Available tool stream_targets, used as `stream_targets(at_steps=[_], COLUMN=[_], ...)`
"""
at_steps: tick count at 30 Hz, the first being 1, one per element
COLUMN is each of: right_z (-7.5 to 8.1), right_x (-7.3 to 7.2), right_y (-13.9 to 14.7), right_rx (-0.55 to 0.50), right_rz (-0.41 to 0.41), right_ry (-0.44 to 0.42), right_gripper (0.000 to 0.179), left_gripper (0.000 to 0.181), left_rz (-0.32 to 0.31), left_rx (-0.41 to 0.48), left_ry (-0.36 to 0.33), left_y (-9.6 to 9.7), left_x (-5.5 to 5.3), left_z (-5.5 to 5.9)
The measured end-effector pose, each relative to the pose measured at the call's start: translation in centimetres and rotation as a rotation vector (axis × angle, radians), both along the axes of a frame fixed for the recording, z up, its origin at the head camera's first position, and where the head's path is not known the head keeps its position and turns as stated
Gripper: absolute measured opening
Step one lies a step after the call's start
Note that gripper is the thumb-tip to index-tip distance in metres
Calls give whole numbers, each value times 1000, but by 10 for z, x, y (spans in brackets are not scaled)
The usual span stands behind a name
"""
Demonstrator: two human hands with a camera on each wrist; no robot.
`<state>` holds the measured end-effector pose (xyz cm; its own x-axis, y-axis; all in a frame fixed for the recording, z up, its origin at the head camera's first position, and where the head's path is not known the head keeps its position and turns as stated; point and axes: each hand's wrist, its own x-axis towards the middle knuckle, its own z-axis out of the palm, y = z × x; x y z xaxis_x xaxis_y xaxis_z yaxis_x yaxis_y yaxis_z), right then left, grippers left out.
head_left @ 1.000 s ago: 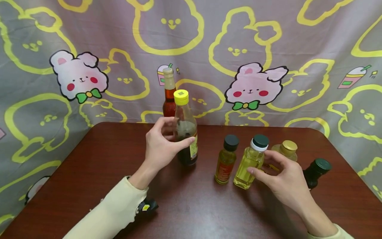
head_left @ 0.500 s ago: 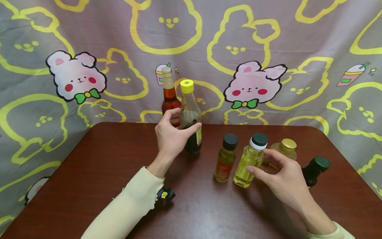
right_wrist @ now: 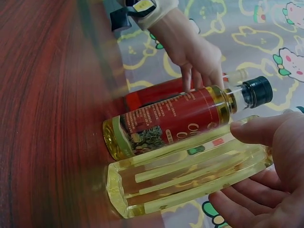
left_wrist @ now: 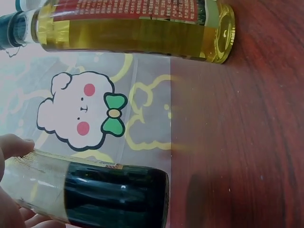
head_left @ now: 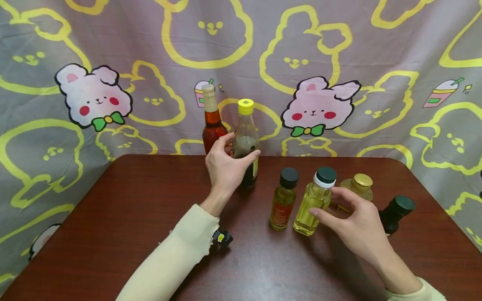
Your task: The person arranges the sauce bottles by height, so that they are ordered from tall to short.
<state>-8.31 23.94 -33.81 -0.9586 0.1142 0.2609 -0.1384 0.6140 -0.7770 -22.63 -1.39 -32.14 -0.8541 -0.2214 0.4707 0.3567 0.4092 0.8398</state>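
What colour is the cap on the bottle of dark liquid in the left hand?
Bright yellow; the cap shows best in the head view.

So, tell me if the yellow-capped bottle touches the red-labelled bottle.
Apart: the left wrist view shows patterned cloth through the gap between the yellow-capped bottle and the red-labelled bottle.

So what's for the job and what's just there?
Probably for the job:
yellow-capped clear glass bottle of dark liquid, in the left hand
boxy clear glass bottle of yellow liquid, in the right hand

Probably just standing by:
tall red bottle with a beige neck
small bottle with a red label
bottle with a round gold cap
dark bottle with a green cap
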Motion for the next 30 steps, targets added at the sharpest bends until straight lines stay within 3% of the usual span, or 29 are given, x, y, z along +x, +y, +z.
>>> stream_targets(at_steps=[10, 30], right_z=[-1, 1], right_x=[-6, -10], right_y=[4, 2], right_rx=[-12, -23], right_rz=[-16, -17], right_ry=[-49, -29], right_gripper=[53, 50], left_gripper=[69, 73], left_rz=[41, 113], left_rx=[5, 9], left_ry=[7, 21], left_y=[13, 22], left_x=[-11, -29], left_z=[-7, -21])
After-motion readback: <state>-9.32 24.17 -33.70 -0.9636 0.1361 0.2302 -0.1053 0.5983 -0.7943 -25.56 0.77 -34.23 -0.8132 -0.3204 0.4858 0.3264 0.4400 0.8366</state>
